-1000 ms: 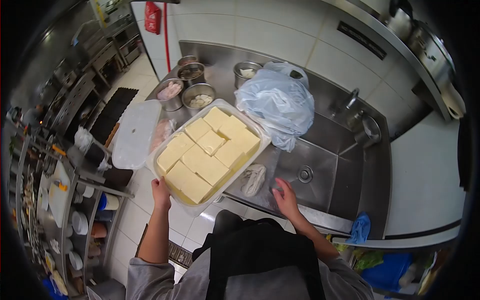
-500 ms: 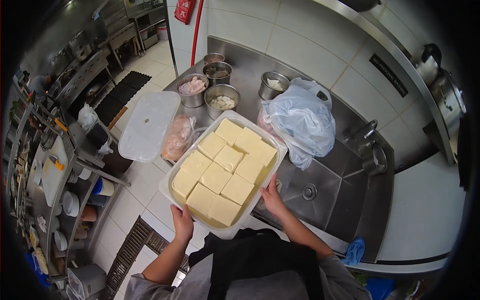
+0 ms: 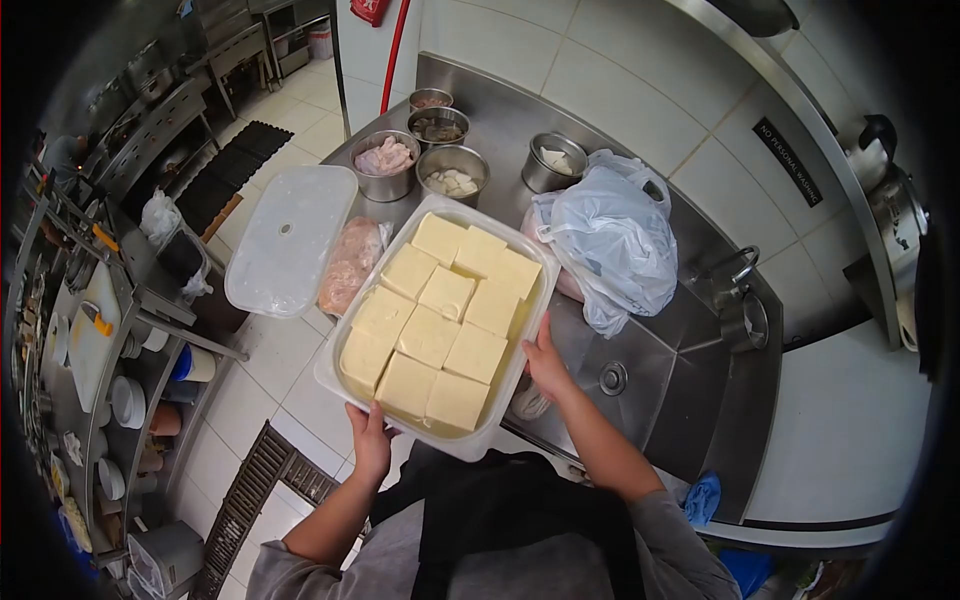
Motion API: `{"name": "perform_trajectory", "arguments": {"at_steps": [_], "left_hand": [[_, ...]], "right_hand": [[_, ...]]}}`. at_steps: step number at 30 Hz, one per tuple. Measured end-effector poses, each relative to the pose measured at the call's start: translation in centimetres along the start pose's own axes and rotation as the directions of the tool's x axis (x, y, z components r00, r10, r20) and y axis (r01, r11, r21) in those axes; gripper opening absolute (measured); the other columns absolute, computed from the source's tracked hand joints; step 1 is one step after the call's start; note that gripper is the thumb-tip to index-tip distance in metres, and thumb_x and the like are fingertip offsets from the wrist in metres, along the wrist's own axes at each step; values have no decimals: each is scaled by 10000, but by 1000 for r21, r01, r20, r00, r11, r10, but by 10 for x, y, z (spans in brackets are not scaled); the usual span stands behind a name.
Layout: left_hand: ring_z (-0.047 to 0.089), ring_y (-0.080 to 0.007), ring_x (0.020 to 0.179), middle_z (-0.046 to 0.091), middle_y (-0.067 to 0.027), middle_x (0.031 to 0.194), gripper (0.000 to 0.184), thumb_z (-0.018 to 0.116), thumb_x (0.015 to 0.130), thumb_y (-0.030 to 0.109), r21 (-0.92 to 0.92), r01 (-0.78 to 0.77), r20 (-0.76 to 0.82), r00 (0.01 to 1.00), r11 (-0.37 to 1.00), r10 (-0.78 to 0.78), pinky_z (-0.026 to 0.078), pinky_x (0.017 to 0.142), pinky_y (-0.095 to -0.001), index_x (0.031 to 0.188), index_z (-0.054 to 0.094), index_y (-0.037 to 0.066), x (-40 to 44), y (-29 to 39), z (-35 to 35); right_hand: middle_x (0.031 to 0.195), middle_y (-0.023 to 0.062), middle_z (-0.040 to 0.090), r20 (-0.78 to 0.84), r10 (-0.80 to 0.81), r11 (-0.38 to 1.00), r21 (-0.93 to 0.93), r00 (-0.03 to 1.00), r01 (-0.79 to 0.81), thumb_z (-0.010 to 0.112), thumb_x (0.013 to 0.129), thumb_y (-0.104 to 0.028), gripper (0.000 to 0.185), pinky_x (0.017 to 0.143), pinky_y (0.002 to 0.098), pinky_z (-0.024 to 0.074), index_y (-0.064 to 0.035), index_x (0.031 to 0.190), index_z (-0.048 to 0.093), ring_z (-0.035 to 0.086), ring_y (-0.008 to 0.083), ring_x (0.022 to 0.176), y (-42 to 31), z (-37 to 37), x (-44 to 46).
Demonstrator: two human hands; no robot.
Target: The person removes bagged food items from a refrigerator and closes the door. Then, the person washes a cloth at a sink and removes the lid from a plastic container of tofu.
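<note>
A white plastic tub is held up in front of me, tilted a little. Pale yellow tofu-like blocks fill it in rows, with some liquid around them. My left hand grips the tub's near left corner, thumb on the rim and fingers underneath. On the right side, my right hand is closed on the long edge, its fingers partly hidden below. Just beyond the tub lie a bag of pinkish meat and a translucent lid.
Steel pots of food, one with raw meat, stand at the counter's back. A white plastic bag sits beside the sink and tap. Left are shelves with a cutting board. In the far left kitchen another person is partly visible.
The tub has shifted slightly toward the left and away from my body, with both hands still holding it. My view has moved a little.
</note>
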State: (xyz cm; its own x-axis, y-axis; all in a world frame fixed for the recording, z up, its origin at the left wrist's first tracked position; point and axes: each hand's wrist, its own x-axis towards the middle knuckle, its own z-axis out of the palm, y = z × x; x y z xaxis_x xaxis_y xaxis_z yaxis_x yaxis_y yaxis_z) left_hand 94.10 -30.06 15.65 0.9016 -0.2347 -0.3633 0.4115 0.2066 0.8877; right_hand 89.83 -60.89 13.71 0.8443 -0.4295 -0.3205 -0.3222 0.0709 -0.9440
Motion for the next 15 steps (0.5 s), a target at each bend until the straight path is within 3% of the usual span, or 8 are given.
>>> {"name": "perform_trajectory", "arguments": {"at_steps": [4,6,7,9,10,12,15], "left_hand": [[571,-174,840,502,-80,1056,212,385,967,248,-18,4,-3,1000,1000,-4,513,621,-318,1121,315,119,27,1,-3],[573,-173,824,509,-76,1040,203,386,967,252,-13,-4,3,1000,1000,4,510,617,-315,1107,322,120,37,8,-3],[575,-171,808,516,-72,1025,194,388,967,256,-13,-15,8,1000,1000,15,508,614,-311,1093,329,120,40,12,-4],[574,-164,779,526,-66,1000,183,391,966,264,0,-3,13,1000,1000,3,504,608,-305,1069,340,122,49,15,-8],[570,-159,774,527,-64,996,183,393,965,265,2,-5,18,1000,1000,5,500,602,-302,1069,342,123,53,18,-9],[561,-148,759,530,-59,989,185,399,965,269,18,-5,31,999,1000,5,492,592,-298,1066,346,123,58,24,-11],[553,-144,762,530,-55,990,182,405,965,273,67,9,75,997,998,-14,487,602,-289,1054,352,123,64,28,-19]], "right_hand": [[1504,191,5,-10,-24,1000,2,1000,24,362,931,-64,721,1095,304,171,-62,1405,-180,114,283,1380,-4,6,17],[1501,190,47,-11,-3,1000,-15,1000,3,345,944,-84,714,1045,318,291,-80,1399,-206,232,291,1342,-13,12,19],[1501,190,47,-14,4,1000,-13,1000,-4,345,944,-84,714,1045,318,291,-80,1399,-206,232,291,1342,-19,16,17],[1490,185,102,-20,22,999,30,1000,-21,352,955,-110,726,979,329,384,-97,1392,-227,321,287,1292,-29,24,13],[1490,185,102,-23,28,999,33,999,-27,352,955,-110,726,979,329,384,-97,1392,-227,321,287,1292,-25,25,17],[1514,80,67,-27,46,996,78,999,-44,356,975,-144,741,919,335,419,-227,1390,-252,352,227,1259,-15,26,22],[1504,100,128,-20,111,994,-8,994,-112,410,964,-166,743,923,351,418,-200,1424,-173,373,233,1243,-38,26,8]]}}
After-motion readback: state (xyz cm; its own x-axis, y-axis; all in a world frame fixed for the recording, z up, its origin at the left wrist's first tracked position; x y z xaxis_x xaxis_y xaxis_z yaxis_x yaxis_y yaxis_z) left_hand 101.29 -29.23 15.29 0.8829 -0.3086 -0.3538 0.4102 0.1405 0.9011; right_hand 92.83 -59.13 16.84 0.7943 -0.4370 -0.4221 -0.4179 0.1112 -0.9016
